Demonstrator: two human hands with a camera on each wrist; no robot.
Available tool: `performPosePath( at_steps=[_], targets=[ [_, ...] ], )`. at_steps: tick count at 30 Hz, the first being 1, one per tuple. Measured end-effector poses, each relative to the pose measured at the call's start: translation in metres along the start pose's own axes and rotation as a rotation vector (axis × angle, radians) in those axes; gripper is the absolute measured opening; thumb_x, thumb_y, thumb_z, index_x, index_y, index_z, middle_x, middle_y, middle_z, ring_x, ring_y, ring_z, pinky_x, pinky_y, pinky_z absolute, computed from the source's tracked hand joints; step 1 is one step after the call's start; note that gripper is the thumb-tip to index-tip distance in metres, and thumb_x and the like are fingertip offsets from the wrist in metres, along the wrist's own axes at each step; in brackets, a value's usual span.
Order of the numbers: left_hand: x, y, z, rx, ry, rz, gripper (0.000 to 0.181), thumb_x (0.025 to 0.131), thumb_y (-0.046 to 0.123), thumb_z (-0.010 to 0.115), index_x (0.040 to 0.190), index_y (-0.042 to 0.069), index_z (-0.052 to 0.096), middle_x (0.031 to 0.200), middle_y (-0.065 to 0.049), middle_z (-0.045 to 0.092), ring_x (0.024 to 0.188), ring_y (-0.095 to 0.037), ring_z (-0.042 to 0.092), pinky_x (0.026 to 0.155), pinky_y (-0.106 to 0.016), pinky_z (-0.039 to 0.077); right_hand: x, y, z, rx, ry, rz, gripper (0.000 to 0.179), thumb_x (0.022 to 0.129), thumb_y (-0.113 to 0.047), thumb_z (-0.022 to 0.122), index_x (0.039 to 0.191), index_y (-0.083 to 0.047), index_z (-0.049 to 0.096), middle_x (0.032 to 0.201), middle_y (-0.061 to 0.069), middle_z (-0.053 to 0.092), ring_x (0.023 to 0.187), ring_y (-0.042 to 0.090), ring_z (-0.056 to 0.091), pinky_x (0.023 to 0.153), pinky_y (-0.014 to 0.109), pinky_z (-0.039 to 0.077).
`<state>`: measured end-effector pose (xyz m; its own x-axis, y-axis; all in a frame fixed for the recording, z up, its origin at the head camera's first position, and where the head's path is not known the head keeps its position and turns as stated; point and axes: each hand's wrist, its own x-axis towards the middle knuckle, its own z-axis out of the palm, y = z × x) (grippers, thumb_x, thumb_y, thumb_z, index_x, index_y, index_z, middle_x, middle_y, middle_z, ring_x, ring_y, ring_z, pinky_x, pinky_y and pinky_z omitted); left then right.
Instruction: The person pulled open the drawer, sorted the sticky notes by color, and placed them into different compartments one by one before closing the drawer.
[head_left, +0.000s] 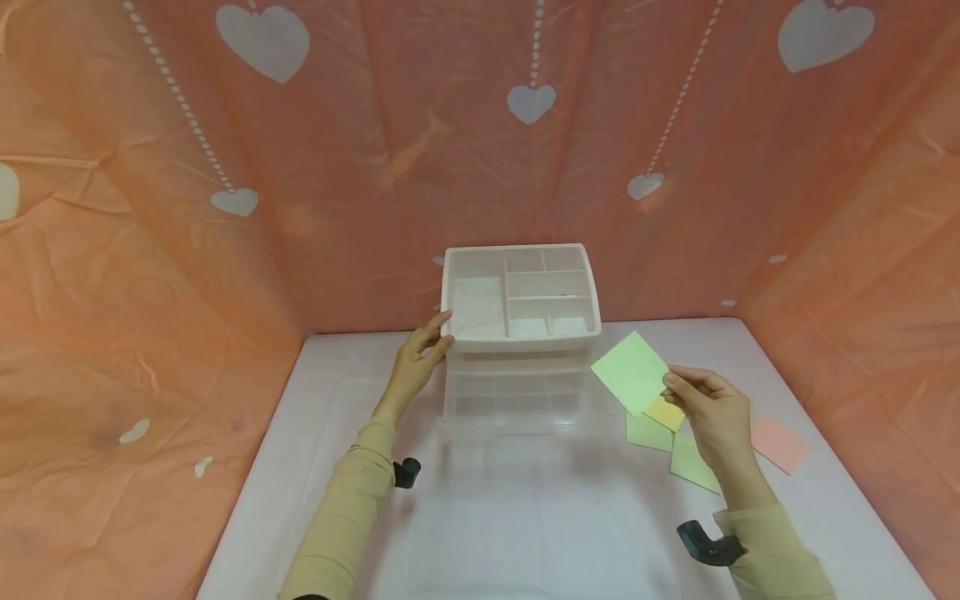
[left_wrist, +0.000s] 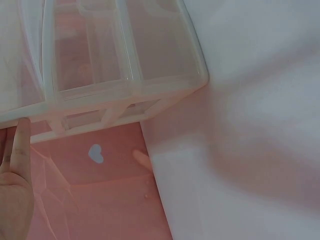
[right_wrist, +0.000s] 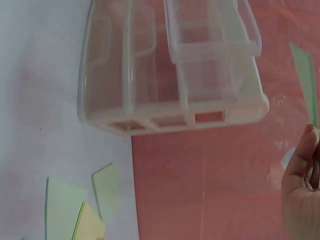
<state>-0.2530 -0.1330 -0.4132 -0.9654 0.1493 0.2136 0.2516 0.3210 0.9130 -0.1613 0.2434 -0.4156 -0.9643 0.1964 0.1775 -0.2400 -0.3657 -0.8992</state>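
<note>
A white drawer organizer (head_left: pixel 522 344) with clear drawers stands at the back of the table. One clear drawer (right_wrist: pixel 216 51) juts out from its front, just under the divided top tray. My left hand (head_left: pixel 415 367) holds the left front corner of that tray, fingertips at the rim. In the left wrist view, fingers (left_wrist: pixel 21 150) reach up to the organizer's edge. Right of the organizer, my right hand (head_left: pixel 712 417) pinches a light green square sticky-note pad (head_left: pixel 628 372) by one corner, thumb in front. The right wrist view shows this pad nearly edge-on.
Below the raised pad lie a yellow sticky-note pad (head_left: pixel 664 412) and two green pads, one being the nearer green pad (head_left: pixel 693 463). A pink pad (head_left: pixel 780 444) lies to their right. An orange sheet with hearts (head_left: pixel 480 167) hangs behind and along both sides of the white table (head_left: pixel 525 525).
</note>
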Motion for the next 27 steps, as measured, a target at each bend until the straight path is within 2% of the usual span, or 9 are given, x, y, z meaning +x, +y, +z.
performPosePath(
  at_steps=[8,11,15,19,24,27],
  targets=[
    [0.003,-0.006,0.002,0.014,0.012,-0.008,0.046,0.093,0.023,0.056,0.138,0.018,0.047,0.119,-0.02,0.052,0.114,-0.033,0.055,0.087,-0.038,0.053,0.009,0.003,0.023,-0.054,-0.008,0.026,0.018,0.084,0.005,0.062,0.086,-0.009,0.074,0.075,-0.002,0.07,0.065,0.007,0.064,0.064,0.017,0.054],
    [0.008,-0.02,0.003,0.027,0.03,0.003,0.045,0.092,0.029,0.057,0.136,0.025,0.048,0.117,-0.017,0.054,0.113,-0.03,0.056,0.085,-0.034,0.054,0.011,0.006,0.032,-0.083,-0.012,0.039,0.017,0.084,0.003,0.064,0.086,-0.011,0.074,0.076,-0.003,0.07,0.065,0.006,0.063,0.064,0.017,0.054],
    [0.013,-0.033,0.005,0.044,0.058,0.023,0.045,0.091,0.032,0.058,0.135,0.028,0.049,0.112,-0.015,0.056,0.109,-0.029,0.058,0.081,-0.03,0.055,0.013,0.01,0.046,-0.085,-0.017,0.051,0.017,0.083,0.002,0.065,0.085,-0.012,0.073,0.077,-0.004,0.071,0.067,0.005,0.063,0.065,0.016,0.053],
    [0.013,-0.032,0.005,0.026,0.047,-0.012,0.046,0.09,0.034,0.059,0.135,0.03,0.049,0.115,-0.015,0.056,0.111,-0.029,0.058,0.083,-0.03,0.054,0.014,0.017,0.059,-0.091,-0.023,0.064,0.018,0.084,0.002,0.065,0.083,-0.014,0.073,0.076,-0.005,0.07,0.066,0.005,0.064,0.064,0.016,0.053],
    [0.013,-0.029,0.003,-0.025,0.021,-0.074,0.048,0.088,0.039,0.06,0.135,0.034,0.048,0.121,-0.014,0.054,0.114,-0.027,0.055,0.087,-0.032,0.053,0.017,0.022,0.077,-0.149,-0.055,0.063,0.017,0.083,-0.001,0.066,0.083,-0.017,0.072,0.079,-0.007,0.07,0.068,0.004,0.063,0.065,0.016,0.053],
    [0.013,-0.028,0.002,-0.048,0.016,-0.09,0.048,0.088,0.04,0.061,0.134,0.035,0.049,0.122,-0.015,0.053,0.115,-0.027,0.055,0.09,-0.035,0.052,0.02,0.024,0.087,-0.199,-0.096,0.056,0.012,0.084,-0.003,0.066,0.088,-0.012,0.072,0.083,-0.008,0.07,0.07,0.003,0.063,0.067,0.016,0.054]
  ],
)
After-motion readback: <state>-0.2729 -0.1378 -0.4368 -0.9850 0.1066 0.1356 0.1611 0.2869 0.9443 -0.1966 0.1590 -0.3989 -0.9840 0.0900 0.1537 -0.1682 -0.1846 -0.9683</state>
